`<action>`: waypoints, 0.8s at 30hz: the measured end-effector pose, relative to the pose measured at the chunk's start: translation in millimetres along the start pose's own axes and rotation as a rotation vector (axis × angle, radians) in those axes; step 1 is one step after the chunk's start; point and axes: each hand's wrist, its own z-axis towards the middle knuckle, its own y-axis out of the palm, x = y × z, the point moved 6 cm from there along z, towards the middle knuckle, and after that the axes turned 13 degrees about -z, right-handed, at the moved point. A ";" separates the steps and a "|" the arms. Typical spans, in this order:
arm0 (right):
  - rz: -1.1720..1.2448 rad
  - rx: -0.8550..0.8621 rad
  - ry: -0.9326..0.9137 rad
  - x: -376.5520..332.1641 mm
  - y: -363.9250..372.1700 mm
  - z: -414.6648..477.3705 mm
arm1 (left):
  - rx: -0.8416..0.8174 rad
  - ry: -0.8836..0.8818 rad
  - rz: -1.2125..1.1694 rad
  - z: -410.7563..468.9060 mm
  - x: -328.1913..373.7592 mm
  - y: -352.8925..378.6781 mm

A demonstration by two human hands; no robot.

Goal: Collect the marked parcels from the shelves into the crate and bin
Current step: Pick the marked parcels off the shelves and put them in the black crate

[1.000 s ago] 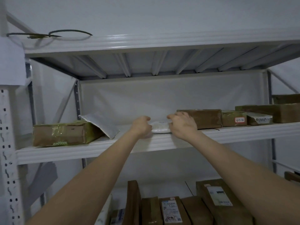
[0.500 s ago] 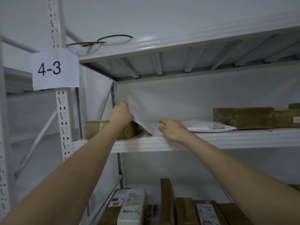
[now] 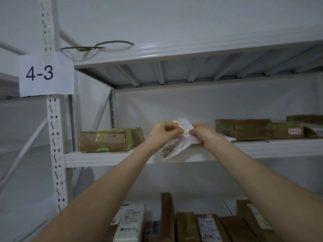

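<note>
At the front edge of the middle shelf [image 3: 262,149] you hold a thin clear plastic parcel [image 3: 176,145] up in the air with both hands, just in front of the shelf lip. Its long axis runs on a slant, from the upper right, where a white label with a yellow stripe [image 3: 182,125] shows between your hands, down to the lower left, where a line of black print hangs below your left wrist. The printed face is turned toward you.

Your left hand [image 3: 161,134] has its fingers [image 3: 172,130] curled in tight, pinching the upper left edge of the parcel beside the label. Your right hand [image 3: 204,135] is likewise closed, its fingers gripping the right edge of the plastic, which crumples under them. The two hands are near each other, with only the label between.

On that same shelf, one brown taped box [image 3: 110,139] lies to the left of your hands, well apart from them. To the right lie a long brown box [image 3: 243,129], then a smaller one bearing a white tag with a red border [image 3: 294,131], and more parcels run off the frame edge, so you cannot count them fully. A white flat packet [image 3: 229,137] peeks out behind your right wrist.

On the shelf below, several boxes and packets stand on edge in a row [image 3: 185,226]. A paper sign reading 4-3 [image 3: 46,74] is fixed to the upright post [image 3: 54,137], and a loop of wire [image 3: 104,47] rests on the top shelf.
</note>
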 end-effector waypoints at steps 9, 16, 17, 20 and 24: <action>0.228 0.062 -0.053 15.4 -25.0 -23.1 | 0.368 -0.348 -0.023 -6.3 -40.6 -44.5; 0.061 0.087 -0.119 17.5 -33.5 -28.0 | 0.346 -0.335 -0.338 -10.6 -36.5 -28.7; 0.002 0.104 -0.145 16.9 -35.8 -28.5 | 0.367 -0.315 -0.330 -10.7 -33.2 -29.7; -0.110 0.055 -0.217 12.9 -32.5 -32.3 | 0.414 -0.286 -0.282 -8.7 -28.4 -33.6; -0.236 0.096 -0.310 2.6 -26.9 -36.3 | 0.418 -0.253 -0.256 -6.4 -22.8 -32.6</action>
